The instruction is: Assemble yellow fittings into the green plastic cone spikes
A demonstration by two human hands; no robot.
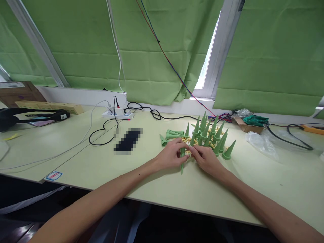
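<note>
My left hand (pixel 173 153) is closed around a green cone (pixel 182 167), whose tip points down toward the table's front edge. Close beside it, my right hand (pixel 204 158) has its fingers pinched together near the cone's upper end; whatever lies between them is too small to make out. Many green cones (pixel 227 153) stand upright just behind and right of my hands. Small yellow pieces (pixel 196 142) are scattered among them. Several more cones (pixel 174 132) lie on their sides behind my left hand.
A blurred dark object (pixel 128 140) lies on the table (pixel 152 184) left of my hands. Behind it are a white power strip (pixel 117 114) and black cables. A cardboard box (pixel 248 126) and clear plastic (pixel 263 143) lie to the right; a black headset-like item (pixel 58 115) is far left.
</note>
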